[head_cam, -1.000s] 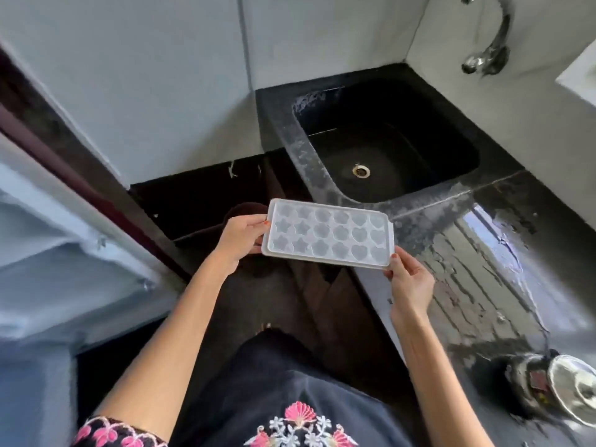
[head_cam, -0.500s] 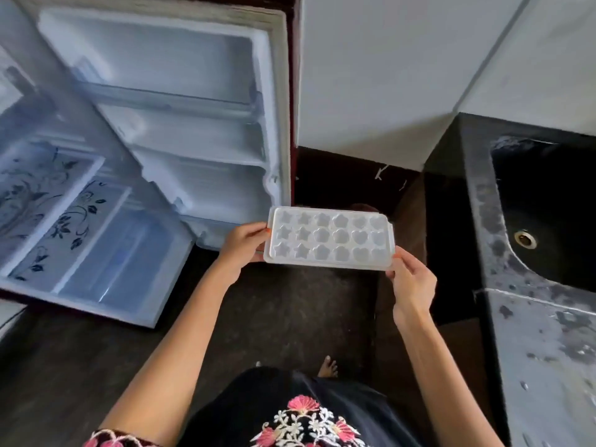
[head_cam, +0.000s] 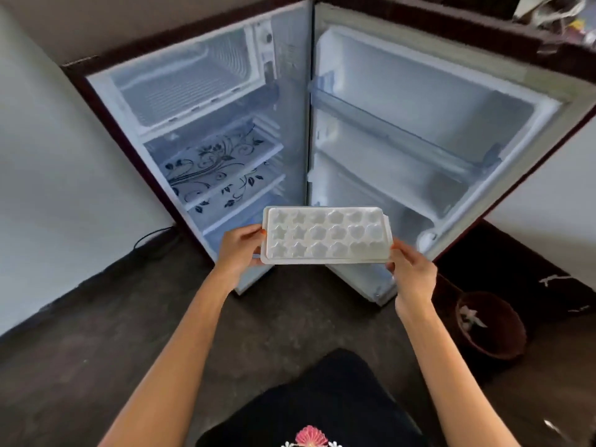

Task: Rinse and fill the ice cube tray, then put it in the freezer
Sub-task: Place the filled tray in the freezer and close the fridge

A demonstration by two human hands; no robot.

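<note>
A white ice cube tray (head_cam: 325, 235) with star, flower and heart moulds is held level in front of me. My left hand (head_cam: 240, 250) grips its left end and my right hand (head_cam: 411, 275) grips its right end. Beyond the tray stands a small fridge (head_cam: 206, 130) with its door (head_cam: 419, 130) swung wide open to the right. The freezer compartment (head_cam: 183, 82) sits at the top of the fridge interior, open and empty. Whether the moulds hold water I cannot tell.
Two shelves with a black floral print (head_cam: 213, 169) lie below the freezer compartment. A dark round bin (head_cam: 490, 324) stands on the floor at the right, under the open door. A black cable (head_cam: 151, 237) runs along the floor left of the fridge.
My view has swung left from the sink and counter to face the open fridge. Both hands kept hold of the tray, which now hangs right before the fridge opening.
</note>
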